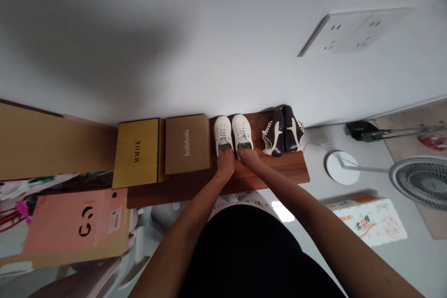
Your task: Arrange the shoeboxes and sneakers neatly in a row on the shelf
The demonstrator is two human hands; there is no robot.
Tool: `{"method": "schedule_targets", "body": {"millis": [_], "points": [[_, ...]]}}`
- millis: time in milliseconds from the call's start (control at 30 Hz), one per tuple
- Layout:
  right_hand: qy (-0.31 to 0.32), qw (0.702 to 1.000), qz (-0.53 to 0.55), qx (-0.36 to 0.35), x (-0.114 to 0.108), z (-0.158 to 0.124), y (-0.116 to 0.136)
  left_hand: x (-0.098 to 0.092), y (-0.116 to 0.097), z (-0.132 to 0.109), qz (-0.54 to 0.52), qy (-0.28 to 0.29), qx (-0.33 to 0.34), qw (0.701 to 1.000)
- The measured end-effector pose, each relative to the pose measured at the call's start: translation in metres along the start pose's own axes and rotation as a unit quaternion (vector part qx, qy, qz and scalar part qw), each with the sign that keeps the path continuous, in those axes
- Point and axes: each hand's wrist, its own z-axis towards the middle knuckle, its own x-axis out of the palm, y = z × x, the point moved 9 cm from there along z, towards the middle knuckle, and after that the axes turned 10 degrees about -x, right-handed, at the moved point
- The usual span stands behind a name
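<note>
"Two white lace-up sneakers [222, 130]: where?"
"Right of the balabala shoebox [187, 144], on the wooden shelf [292, 167]; left hand [225, 164] and right hand [248, 158] each grip one from behind."
"Which step?"
"Seemingly adjusting the pair; the next move calls for even pressure."

Hands [226, 163] gripping white sneakers [241, 126] at heel end, on wooden shelf [268, 170]; dark shoes [278, 131] right, balabala box [178, 144] left.

Plain black garment [254, 251], probably a top; bare forearms [202, 200].
</note>
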Motion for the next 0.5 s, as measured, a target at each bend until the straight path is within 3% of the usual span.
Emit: {"method": "schedule_targets", "body": {"millis": [133, 267, 400, 500], "points": [[-0.059, 0.998, 0.0, 0.0, -0.005, -0.003, 0.004, -0.007, 0.002, -0.006, -0.012, -0.025, 0.004, 1.0], [-0.187, 0.981, 0.047, -0.022, -0.023, -0.027, -0.007, -0.028, -0.004, -0.014, -0.058, -0.083, 0.015, 0.995], [-0.362, 0.918, 0.159, -0.031, -0.039, -0.08, -0.062, -0.04, -0.052, -0.023, -0.142, -0.1, 0.118, 0.978], [-0.446, 0.869, 0.209, 0.044, -0.035, -0.124, -0.13, -0.029, -0.102, -0.024, -0.209, -0.055, 0.186, 0.958]]}}
